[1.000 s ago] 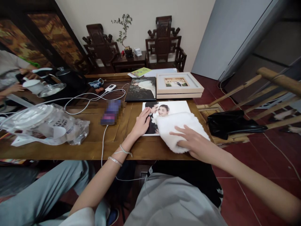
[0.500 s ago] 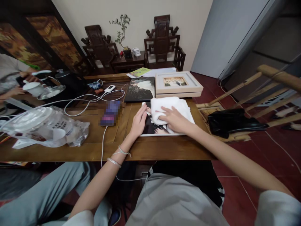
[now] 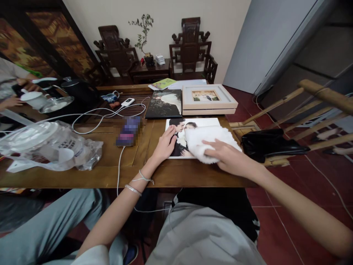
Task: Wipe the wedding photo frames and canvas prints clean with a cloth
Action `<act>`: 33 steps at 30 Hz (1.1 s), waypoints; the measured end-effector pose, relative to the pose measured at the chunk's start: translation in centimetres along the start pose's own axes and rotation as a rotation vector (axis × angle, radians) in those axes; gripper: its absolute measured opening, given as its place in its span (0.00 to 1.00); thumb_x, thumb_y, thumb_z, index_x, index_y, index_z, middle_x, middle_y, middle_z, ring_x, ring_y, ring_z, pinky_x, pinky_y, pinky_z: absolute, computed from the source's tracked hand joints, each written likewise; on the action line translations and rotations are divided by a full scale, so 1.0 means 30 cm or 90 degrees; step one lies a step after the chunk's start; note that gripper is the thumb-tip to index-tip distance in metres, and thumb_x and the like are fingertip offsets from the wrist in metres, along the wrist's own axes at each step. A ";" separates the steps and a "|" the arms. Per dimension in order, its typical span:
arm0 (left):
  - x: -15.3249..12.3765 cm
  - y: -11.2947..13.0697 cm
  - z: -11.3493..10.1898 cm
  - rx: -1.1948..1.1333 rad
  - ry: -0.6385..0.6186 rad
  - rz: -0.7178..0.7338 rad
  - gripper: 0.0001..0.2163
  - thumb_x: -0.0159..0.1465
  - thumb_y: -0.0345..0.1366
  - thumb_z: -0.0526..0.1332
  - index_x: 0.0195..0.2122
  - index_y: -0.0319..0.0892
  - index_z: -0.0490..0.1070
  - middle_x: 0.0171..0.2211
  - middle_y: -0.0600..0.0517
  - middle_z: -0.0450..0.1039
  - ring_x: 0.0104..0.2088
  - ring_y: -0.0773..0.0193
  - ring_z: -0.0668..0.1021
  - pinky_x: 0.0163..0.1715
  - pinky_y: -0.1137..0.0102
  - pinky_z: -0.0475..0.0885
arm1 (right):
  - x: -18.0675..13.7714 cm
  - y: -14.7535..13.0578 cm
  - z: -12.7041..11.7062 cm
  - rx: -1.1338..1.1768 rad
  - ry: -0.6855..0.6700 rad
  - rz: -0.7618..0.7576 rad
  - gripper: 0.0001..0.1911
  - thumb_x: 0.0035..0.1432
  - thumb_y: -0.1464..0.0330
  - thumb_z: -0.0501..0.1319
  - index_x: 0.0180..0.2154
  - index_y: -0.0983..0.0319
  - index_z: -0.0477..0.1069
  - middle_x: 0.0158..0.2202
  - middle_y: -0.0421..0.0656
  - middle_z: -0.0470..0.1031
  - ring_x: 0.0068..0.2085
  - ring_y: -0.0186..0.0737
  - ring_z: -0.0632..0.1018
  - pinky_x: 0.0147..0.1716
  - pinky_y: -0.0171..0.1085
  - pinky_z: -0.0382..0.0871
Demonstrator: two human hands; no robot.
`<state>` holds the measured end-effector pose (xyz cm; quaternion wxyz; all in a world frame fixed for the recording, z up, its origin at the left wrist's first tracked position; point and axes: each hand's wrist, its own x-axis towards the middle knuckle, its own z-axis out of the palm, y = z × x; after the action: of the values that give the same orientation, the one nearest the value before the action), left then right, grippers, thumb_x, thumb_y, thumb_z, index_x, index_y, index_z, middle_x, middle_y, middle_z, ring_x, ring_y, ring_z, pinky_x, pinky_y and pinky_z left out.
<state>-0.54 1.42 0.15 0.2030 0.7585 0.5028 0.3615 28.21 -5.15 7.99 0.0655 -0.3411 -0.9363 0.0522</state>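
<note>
A photo panel showing a couple lies flat on the wooden table right in front of me. My left hand rests on its left edge, fingers stretched out and holding nothing. A folded white towel covers the panel's right part, and my right hand grips it near its front edge. Behind the panel lie a dark photo panel with a white dress in it and a pale wooden picture frame.
Left of my hand lies a phone with a white cable. Farther left are a plastic-wrapped container, a kettle and another person's hands near a white cup. A bamboo chair holding a black bag stands at the right.
My right hand has moved the towel right and toward me, uncovering the couple's heads in the photo. My left hand stays at the panel's left edge.
</note>
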 end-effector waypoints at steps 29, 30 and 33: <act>0.002 -0.011 -0.006 0.039 0.016 0.026 0.22 0.70 0.34 0.54 0.64 0.39 0.71 0.68 0.43 0.66 0.71 0.54 0.66 0.73 0.51 0.58 | 0.029 0.283 -0.044 0.066 0.088 0.116 0.20 0.45 0.79 0.52 0.40 0.59 0.70 0.31 0.43 0.74 0.35 0.49 0.76 0.37 0.42 0.70; 0.002 -0.011 -0.006 0.041 0.018 0.025 0.22 0.70 0.34 0.54 0.64 0.40 0.71 0.68 0.43 0.66 0.71 0.54 0.66 0.72 0.51 0.58 | -0.015 0.236 -0.029 0.057 0.077 0.106 0.21 0.44 0.80 0.51 0.40 0.59 0.70 0.31 0.43 0.75 0.36 0.49 0.78 0.38 0.43 0.71; 0.002 -0.011 -0.005 0.046 0.018 0.028 0.22 0.71 0.34 0.54 0.64 0.40 0.71 0.69 0.43 0.66 0.71 0.53 0.66 0.72 0.50 0.58 | -0.141 0.091 0.018 0.031 0.090 0.057 0.28 0.43 0.83 0.52 0.44 0.59 0.73 0.48 0.50 0.80 0.55 0.54 0.79 0.55 0.52 0.72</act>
<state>-0.85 1.58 0.05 0.1602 0.7710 0.5015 0.3583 33.06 -5.84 6.68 0.1372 -0.3838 -0.9116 0.0539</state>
